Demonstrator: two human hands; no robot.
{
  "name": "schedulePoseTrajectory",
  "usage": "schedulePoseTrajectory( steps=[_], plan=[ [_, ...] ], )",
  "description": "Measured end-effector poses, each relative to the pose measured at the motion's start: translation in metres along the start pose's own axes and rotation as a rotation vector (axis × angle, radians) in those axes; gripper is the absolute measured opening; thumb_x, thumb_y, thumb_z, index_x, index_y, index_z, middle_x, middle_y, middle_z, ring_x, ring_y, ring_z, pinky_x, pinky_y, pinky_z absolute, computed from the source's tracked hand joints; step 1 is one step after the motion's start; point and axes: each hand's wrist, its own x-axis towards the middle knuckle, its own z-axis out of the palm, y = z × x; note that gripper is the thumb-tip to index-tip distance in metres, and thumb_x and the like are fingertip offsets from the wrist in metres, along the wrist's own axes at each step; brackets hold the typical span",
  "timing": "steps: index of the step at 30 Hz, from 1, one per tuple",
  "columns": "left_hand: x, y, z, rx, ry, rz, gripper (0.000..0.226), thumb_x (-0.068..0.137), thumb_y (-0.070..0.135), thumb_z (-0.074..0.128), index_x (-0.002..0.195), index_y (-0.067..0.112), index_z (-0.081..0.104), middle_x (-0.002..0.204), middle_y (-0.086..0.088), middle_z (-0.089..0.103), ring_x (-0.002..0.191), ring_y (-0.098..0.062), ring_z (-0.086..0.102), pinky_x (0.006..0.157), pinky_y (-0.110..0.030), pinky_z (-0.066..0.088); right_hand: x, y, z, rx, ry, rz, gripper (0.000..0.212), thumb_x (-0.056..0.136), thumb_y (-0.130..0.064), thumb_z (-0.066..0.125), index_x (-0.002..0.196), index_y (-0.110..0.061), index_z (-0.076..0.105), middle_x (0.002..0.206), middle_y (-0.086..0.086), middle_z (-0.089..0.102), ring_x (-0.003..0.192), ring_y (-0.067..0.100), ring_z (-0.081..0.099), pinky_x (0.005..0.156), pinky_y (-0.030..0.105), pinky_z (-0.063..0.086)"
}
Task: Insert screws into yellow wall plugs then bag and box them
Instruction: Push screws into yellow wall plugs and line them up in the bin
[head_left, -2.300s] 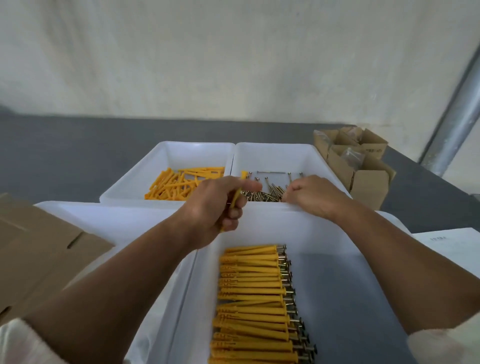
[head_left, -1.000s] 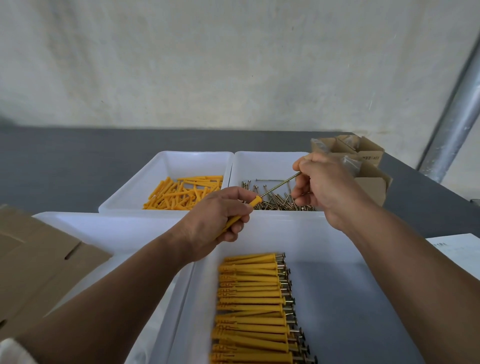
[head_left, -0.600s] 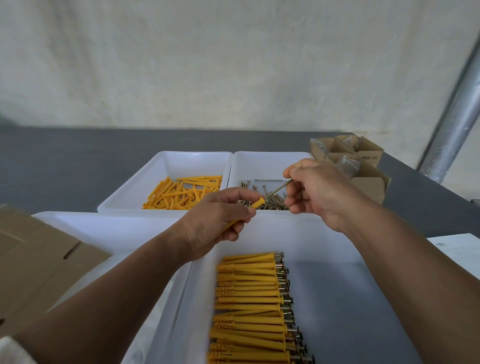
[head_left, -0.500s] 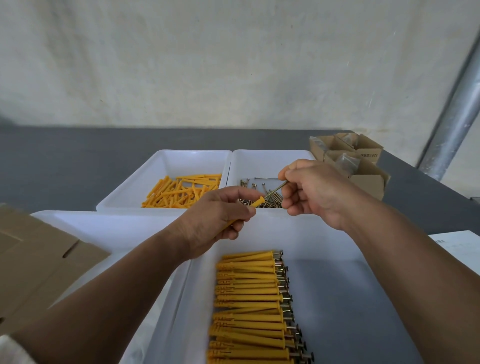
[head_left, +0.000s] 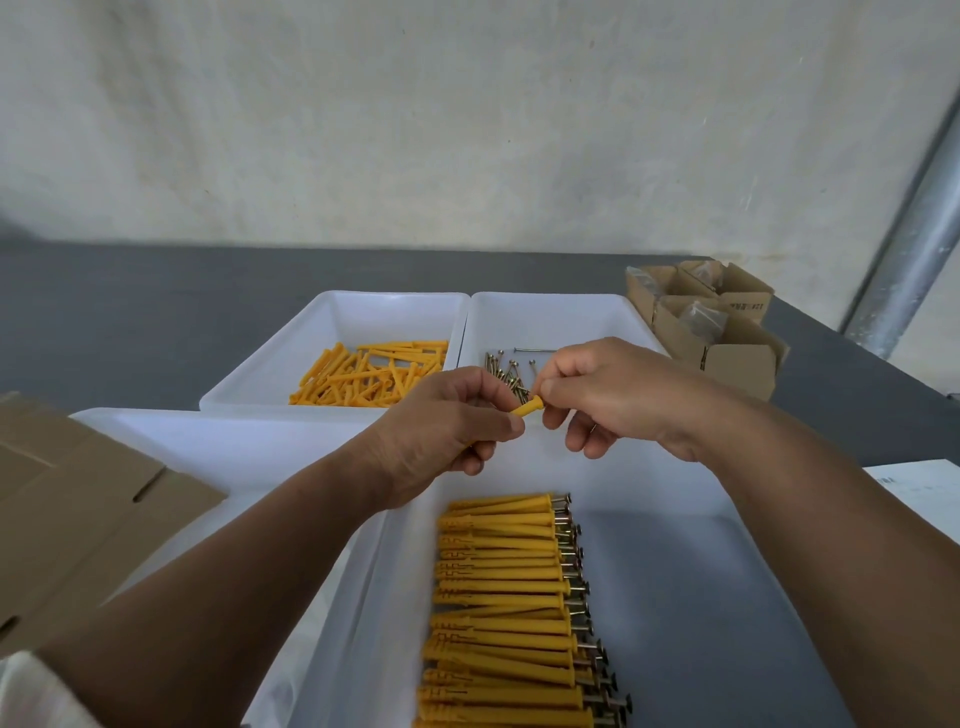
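Presently, the left hand (head_left: 447, 426) grips 1 yellow wall plug (head_left: 527, 407) above the near tray's (head_left: 701, 597) far rim. The right hand (head_left: 608, 395) pinches the plug's exposed end; any screw there is hidden by the fingers. Assembled plugs (head_left: 504, 587) lie rowed in the near tray. Beyond, loose plugs (head_left: 369, 374) and screws (head_left: 506, 374) sit in separate trays.

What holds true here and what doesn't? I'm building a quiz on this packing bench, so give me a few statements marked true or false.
1. The left hand grips a plug. True.
2. The right hand lies flat in a tray. False: it pinches the plug's end.
3. Loose plugs lie in the far right tray. False: they lie in the far left tray; screws lie in the right one.
4. Finished plugs lie in a row in the near tray. True.
5. The boxes at the right are open. True.
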Motion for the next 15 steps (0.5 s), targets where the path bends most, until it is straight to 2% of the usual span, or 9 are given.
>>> schedulePoseTrajectory(
  steps=[3,7,11,15],
  plan=[
    [0.000,0.000,0.001,0.042,0.001,0.004,0.013,0.084,-0.001,0.068,0.089,0.009,0.061,0.056,0.005,0.055,0.049,-0.008,0.051,0.044,-0.018,0.041,-0.003,-0.003,-0.001,-0.203,0.017,-0.062,0.021,0.099,-0.019,0.048,0.102,-0.028,0.067,0.091,-0.004,0.069,0.066,0.008,0.068,0.060,0.021,0.055],
    [0.000,-0.001,0.003,0.081,-0.004,0.008,0.019,0.081,0.000,0.072,0.089,0.011,0.059,0.055,0.005,0.054,0.050,-0.009,0.053,0.045,-0.020,0.042,-0.009,-0.007,-0.003,-0.472,-0.055,-0.131,0.032,0.095,-0.017,0.050,0.110,-0.044,0.059,0.092,-0.009,0.067,0.076,0.008,0.070,0.075,0.035,0.060],
    [0.000,-0.002,0.003,0.100,-0.020,0.017,0.019,0.081,0.002,0.073,0.092,0.010,0.061,0.059,0.004,0.057,0.055,-0.009,0.058,0.050,-0.021,0.048,-0.012,-0.007,-0.001,-0.574,-0.087,-0.140,0.013,0.093,-0.031,0.061,0.096,-0.044,0.060,0.085,-0.009,0.066,0.071,0.007,0.069,0.069,0.030,0.059],
    [0.001,0.001,0.002,-0.026,0.001,0.055,0.020,0.075,0.015,0.073,0.094,0.011,0.068,0.080,-0.002,0.066,0.077,-0.016,0.067,0.072,-0.028,0.057,-0.009,-0.003,-0.002,-0.581,-0.163,-0.020,0.017,0.094,-0.028,0.063,0.083,-0.040,0.058,0.078,-0.004,0.070,0.063,0.007,0.071,0.055,0.019,0.055]
  ],
)
